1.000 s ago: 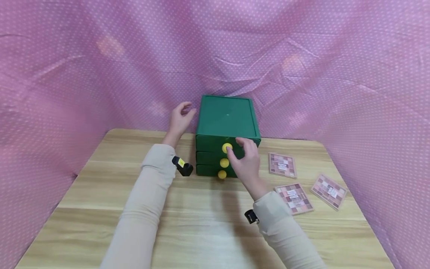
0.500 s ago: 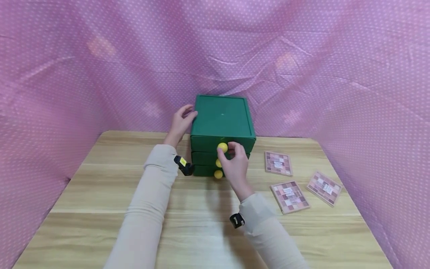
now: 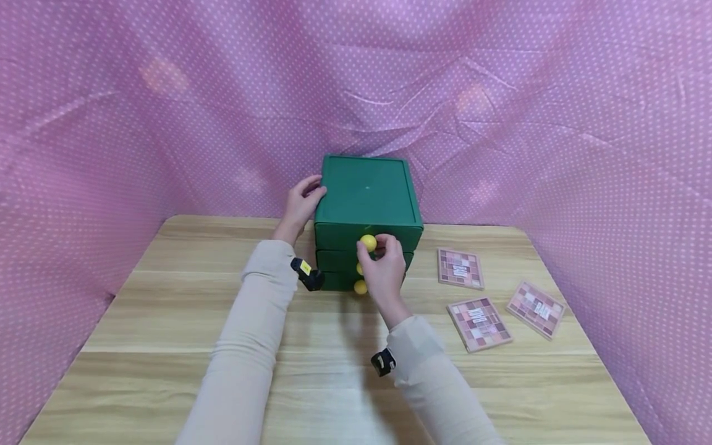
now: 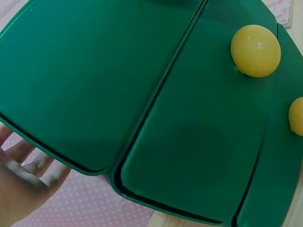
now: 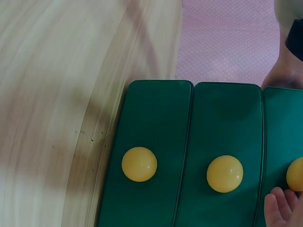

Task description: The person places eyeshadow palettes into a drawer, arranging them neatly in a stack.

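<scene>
A green three-drawer box (image 3: 367,191) stands at the back middle of the wooden table (image 3: 167,321); all its drawers look closed. My left hand (image 3: 302,201) rests against the box's left side near the top edge, and its straight fingers (image 4: 23,184) show beside the green wall (image 4: 94,80). My right hand (image 3: 386,269) is at the drawer fronts, its fingers pinching the top yellow knob (image 3: 368,242). The right wrist view shows all three knobs, the top one (image 5: 296,174) beside my fingertips (image 5: 279,205), then the middle knob (image 5: 225,173) and the bottom knob (image 5: 139,164).
Three pink eyeshadow palettes lie flat right of the box: one (image 3: 460,268) nearest it, one (image 3: 479,316) in front, one (image 3: 536,309) by the right edge. Pink dotted cloth (image 3: 111,123) walls in the table on three sides.
My right hand moved left and its fingers drew in around the top knob. My left hand came from just off the box onto its left side.
</scene>
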